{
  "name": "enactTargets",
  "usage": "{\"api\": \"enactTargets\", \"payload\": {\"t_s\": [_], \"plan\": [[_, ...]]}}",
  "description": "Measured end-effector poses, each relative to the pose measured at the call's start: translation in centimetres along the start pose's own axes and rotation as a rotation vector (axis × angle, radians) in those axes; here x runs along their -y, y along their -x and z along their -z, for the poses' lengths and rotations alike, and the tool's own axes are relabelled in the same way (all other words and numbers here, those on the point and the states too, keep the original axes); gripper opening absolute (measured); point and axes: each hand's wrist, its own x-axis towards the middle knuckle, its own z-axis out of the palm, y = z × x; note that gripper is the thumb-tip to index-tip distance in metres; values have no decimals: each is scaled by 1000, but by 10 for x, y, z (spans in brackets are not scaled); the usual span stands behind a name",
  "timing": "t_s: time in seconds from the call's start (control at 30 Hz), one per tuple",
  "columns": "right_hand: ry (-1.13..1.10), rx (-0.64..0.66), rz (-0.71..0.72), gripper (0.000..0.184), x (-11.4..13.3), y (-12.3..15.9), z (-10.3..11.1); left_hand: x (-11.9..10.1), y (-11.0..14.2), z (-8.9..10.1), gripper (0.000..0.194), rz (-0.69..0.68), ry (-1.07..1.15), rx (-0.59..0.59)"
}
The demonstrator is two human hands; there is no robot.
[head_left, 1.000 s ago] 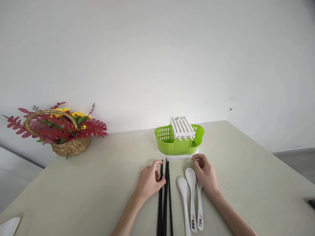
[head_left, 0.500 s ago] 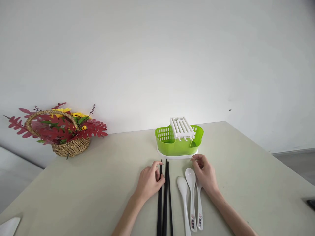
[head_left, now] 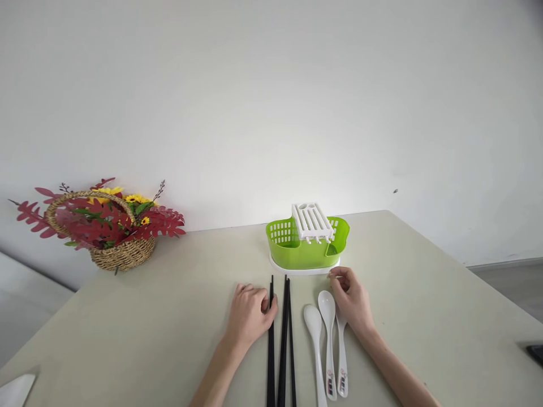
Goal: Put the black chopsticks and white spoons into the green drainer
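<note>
Chopsticks [head_left: 283, 345] at left hand [head_left: 251, 314], spoons [head_left: 313, 320] alongside

Three white spoons [head_left: 313, 325]. Black chopsticks [head_left: 283, 345]: at least four, too close together to count all. One green holder [head_left: 292, 257]. One white rack [head_left: 316, 232], three little hooks [head_left: 318, 240]. One woven basket [head_left: 123, 257] with flowers [head_left: 106, 192].

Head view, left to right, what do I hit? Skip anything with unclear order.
Flower basket → left hand → black chopsticks → white spoons → right hand → dark object at the right edge.
</note>
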Motion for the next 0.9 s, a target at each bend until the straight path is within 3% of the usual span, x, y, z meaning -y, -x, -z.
{"api": "enactTargets", "payload": {"t_s": [0.2,0.4,0.57,0.9], "plan": [[-5,6,-1,28,1,1,1,22,-5,13,21,59,77,36],[1,9,0,25,1,1,1,60,-4,36,27,225,129,10],[5,9,2,26,0,1,1,67,-2,43,28,349,155,48],[19,11,-5,28,0,1,2,72,1,29,28,249,-7,-58]]}}
